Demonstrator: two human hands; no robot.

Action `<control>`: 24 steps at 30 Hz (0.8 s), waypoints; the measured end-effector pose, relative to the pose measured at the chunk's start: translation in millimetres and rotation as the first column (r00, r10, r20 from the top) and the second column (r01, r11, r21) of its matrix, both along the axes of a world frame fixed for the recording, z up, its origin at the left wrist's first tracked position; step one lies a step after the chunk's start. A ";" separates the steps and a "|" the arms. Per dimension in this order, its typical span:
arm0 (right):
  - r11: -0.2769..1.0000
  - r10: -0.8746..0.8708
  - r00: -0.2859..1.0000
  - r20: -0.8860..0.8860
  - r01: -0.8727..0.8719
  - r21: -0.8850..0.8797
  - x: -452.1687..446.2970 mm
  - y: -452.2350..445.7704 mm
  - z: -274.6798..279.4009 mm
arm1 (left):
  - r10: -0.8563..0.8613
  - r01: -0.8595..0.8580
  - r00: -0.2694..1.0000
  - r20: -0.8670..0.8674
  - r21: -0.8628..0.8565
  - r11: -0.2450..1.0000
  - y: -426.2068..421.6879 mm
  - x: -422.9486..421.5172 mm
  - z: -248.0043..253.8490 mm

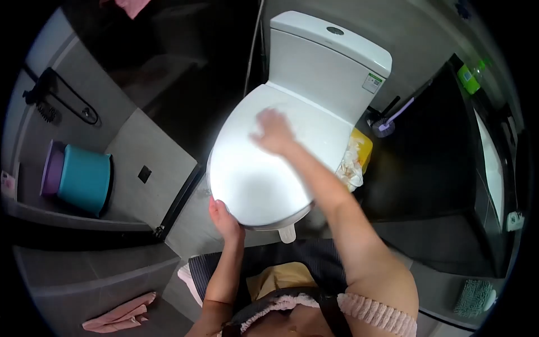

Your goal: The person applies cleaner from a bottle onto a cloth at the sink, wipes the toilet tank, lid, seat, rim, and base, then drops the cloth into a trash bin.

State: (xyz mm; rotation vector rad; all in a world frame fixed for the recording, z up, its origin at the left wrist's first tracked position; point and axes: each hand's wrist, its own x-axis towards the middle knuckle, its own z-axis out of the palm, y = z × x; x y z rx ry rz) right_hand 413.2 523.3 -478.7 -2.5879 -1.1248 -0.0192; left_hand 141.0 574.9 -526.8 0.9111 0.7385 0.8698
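Toilet lid [255, 182] by hands [274, 132]; yellow bin [364, 147], brush [384, 128] at right.

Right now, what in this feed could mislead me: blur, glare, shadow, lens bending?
Head view: the right hand is blurred, probably by motion, while the left hand looks sharper; the toilet lid shines near-white, with a soft grey patch toward its front; the black surface at right loses detail; wide-angle bending grows outward, and the corners are black.
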 end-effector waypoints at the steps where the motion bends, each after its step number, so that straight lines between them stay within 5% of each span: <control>1: 0.986 0.169 0.983 -0.074 -0.168 0.022 -37.2 17.3 10.4 | 0.014 -0.014 1.000 0.010 0.001 1.000 -0.4 -1.2 -0.9; 3: 0.911 0.411 0.906 0.100 -0.412 -0.005 -119.8 5.1 0.1 | 0.023 -0.023 1.000 0.017 -0.014 1.000 1.3 -0.6 -2.9; 5: 0.859 0.505 0.860 -0.068 -0.509 -0.056 -147.1 -54.9 12.6 | -0.013 0.013 0.999 0.029 -0.006 1.000 3.0 -2.4 -3.1; 8: 0.964 0.191 0.978 -0.086 -0.203 -0.171 -68.9 -104.4 12.6 | -0.083 0.083 0.996 0.037 0.008 0.997 4.2 -4.9 -6.3; 10: 0.989 -0.006 0.998 0.068 0.016 -0.146 5.5 -87.5 -11.6 | -0.041 0.040 0.999 0.021 0.052 0.998 2.7 -2.2 -8.1; 12: 0.992 -0.077 0.996 -0.050 0.072 -0.103 20.6 -19.1 -0.4 | -0.042 0.042 0.999 -0.003 0.048 0.998 0.8 -4.4 -9.5; 14: 0.987 0.123 0.986 -0.115 -0.133 -0.087 -45.0 34.1 19.0 | -0.023 0.022 0.999 0.034 0.015 1.000 0.7 -2.6 -10.6; 16: 0.882 0.471 0.882 0.023 -0.470 -0.039 -111.2 26.2 7.4 | -0.077 0.075 0.995 0.062 0.020 0.997 3.2 -3.0 -5.9; 20: 0.889 0.395 0.916 -0.067 -0.400 -0.225 -103.1 -108.2 3.2 | -0.134 0.133 0.991 0.009 0.034 0.990 6.8 -6.8 -0.1; 24: 0.876 0.379 0.925 -0.035 -0.371 -0.308 -91.8 -111.4 10.6 | -0.078 0.077 0.996 0.032 0.041 0.996 2.5 -5.6 -5.1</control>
